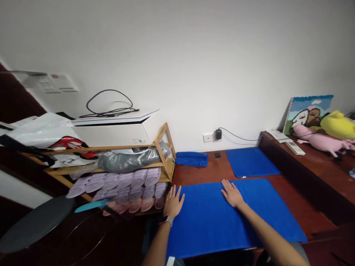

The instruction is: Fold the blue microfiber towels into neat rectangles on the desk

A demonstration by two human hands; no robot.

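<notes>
A large blue towel (210,221) lies spread flat over the front of the reddish-brown desk (194,175). At its far left corner rests my left hand (173,202), palm down with fingers spread; a watch (166,220) is on that wrist. My right hand (232,193) lies flat on the towel near its far edge, fingers stretched out. Behind it, a smaller blue towel (251,162) lies flat at the back right. A folded blue cloth (191,159) sits at the back left, against the wall.
Left of the desk stands a wooden rack (166,142) with several slippers (124,180) and a white box (111,133) on top. A dark round stool (36,221) is at the lower left. Plush toys (318,138) and a remote (295,148) lie on the raised right ledge. A charger (219,133) is plugged into the wall.
</notes>
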